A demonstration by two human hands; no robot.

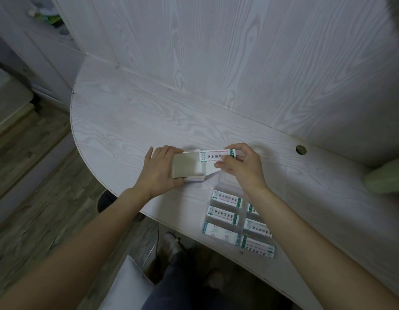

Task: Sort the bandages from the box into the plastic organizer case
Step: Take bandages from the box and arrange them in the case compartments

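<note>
My left hand (159, 170) grips a small cardboard box (186, 164) that lies on the white table (131, 117), its open end facing right. My right hand (243, 166) pinches a white bandage strip (216, 155) with green ends and printed text, held just above the box's open end. White flaps or more strips show at the box mouth. The clear plastic organizer case (229, 182) sits near the table's front edge, under my right forearm. Several wrapped bandages (226, 199) lie in its compartments, one per slot; my right arm hides part of the right column.
A round cable hole (301, 150) pierces the table at the right. Some pale green object (386, 177) sits blurred at the far right edge. A wood-grain wall panel rises behind the table. Wooden floor and the curved table edge lie to the left.
</note>
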